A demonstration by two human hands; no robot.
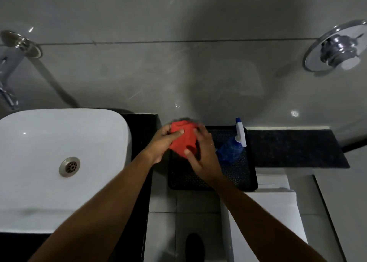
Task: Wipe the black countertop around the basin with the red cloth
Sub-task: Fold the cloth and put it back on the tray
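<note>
The red cloth (183, 139) is bunched between both hands, held in the air above the black tray (238, 180). My left hand (161, 144) pinches its left side with thumb on top. My right hand (202, 154) grips its right and lower edge. The white basin (49, 152) with a metal drain (70, 166) fills the left. The black countertop (142, 130) shows as a narrow strip to the right of the basin and another along its front edge (19, 245).
A blue spray bottle (231, 148) with a white trigger lies on the tray. A dark stone ledge (294, 148) runs to the right. A chrome tap (8, 78) sticks out of the wall at left, a chrome wall fitting (335, 49) at right. A white toilet cistern (278, 202) stands below.
</note>
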